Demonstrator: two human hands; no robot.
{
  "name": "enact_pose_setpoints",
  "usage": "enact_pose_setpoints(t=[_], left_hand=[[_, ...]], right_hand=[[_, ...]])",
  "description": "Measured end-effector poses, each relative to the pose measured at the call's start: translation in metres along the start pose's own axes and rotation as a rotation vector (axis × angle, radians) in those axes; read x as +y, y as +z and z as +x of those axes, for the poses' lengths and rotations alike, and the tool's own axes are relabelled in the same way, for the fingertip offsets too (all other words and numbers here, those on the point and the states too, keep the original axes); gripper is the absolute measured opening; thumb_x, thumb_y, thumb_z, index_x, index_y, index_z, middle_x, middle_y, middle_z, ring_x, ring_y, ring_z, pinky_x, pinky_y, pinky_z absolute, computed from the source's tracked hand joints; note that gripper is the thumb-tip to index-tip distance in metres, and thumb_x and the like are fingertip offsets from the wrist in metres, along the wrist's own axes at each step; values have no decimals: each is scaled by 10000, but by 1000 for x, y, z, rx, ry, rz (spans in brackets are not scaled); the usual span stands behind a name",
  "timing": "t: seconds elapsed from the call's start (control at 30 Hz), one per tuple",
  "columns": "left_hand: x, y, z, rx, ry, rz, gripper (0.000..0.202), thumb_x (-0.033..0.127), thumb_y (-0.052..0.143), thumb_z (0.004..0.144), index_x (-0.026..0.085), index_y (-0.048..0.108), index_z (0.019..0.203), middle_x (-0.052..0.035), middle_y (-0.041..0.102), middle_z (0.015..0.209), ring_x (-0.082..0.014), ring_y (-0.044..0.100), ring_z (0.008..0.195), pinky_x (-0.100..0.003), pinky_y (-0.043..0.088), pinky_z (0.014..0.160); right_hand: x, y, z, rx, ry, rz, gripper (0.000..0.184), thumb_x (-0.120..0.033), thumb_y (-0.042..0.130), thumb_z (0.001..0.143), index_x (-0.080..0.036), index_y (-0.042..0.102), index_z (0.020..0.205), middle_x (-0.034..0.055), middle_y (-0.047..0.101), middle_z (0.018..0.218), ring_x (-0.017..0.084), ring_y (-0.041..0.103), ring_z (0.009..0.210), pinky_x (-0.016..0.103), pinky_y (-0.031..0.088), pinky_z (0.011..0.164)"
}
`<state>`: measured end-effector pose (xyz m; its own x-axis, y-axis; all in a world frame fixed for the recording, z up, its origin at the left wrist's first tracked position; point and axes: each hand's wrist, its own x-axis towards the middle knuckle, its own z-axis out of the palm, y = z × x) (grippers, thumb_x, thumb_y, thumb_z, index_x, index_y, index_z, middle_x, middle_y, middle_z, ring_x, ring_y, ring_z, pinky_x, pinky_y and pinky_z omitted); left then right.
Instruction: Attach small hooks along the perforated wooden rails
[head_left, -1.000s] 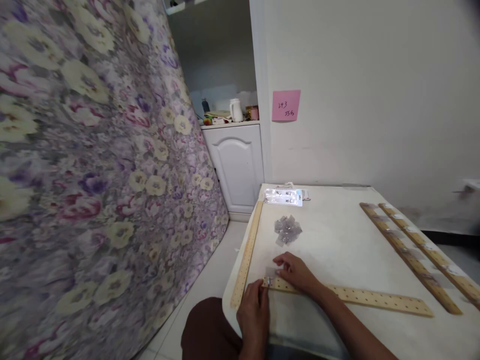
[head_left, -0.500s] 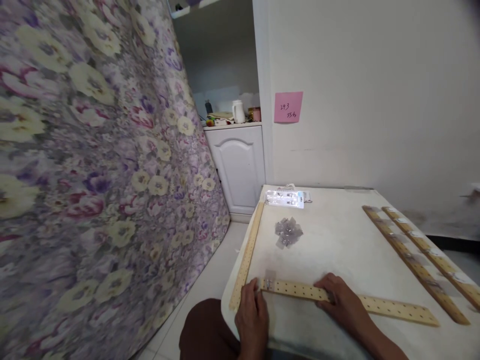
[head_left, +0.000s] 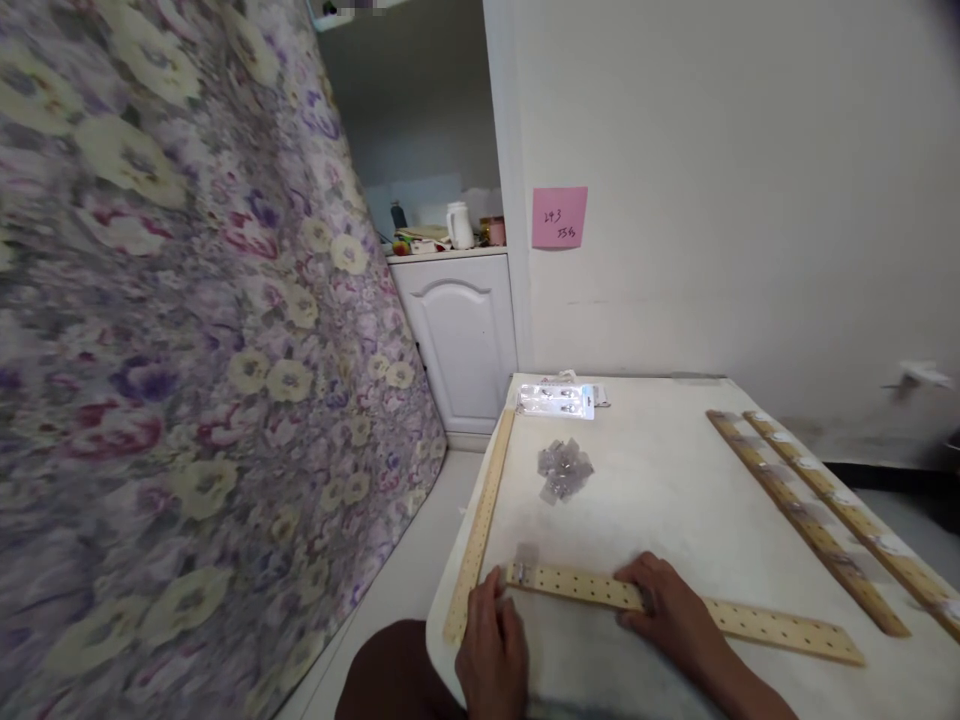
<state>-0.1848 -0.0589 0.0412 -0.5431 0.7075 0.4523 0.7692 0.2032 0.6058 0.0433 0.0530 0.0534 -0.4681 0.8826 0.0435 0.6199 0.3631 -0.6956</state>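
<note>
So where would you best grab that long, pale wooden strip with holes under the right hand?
Likely near mid-length on the pale wooden strip, from above, across its long edges, where the right hand is; the strip lies flat and is narrow. I'd avoid the left end, where a greyish translucent tab sticks out.
</note>
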Motion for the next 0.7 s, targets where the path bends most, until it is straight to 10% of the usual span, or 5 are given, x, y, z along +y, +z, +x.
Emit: enact_pose_setpoints(t=[0.47, 0.7], left_hand=[[-15, 25, -6, 108, 100, 63, 348, 254, 355, 901, 272, 492, 1220, -43, 628, 1120, -181, 639, 960, -288, 521, 716], [-18, 26, -7, 136, 128, 46, 361, 235, 361, 882, 268, 525, 1202, -44, 635, 1114, -179, 642, 935, -279, 520, 711]], right_hand=[[-29, 21, 117, 177, -163, -22, 324, -135, 471, 783, -253, 621, 1044, 42, 555, 1018, 175, 570, 863, 286, 443, 791], [-28, 18, 131, 170, -197, 24, 165, -170, 485, 807, -220, 639, 837, 23, 541, 920, 149, 557, 815, 249, 426, 744]])
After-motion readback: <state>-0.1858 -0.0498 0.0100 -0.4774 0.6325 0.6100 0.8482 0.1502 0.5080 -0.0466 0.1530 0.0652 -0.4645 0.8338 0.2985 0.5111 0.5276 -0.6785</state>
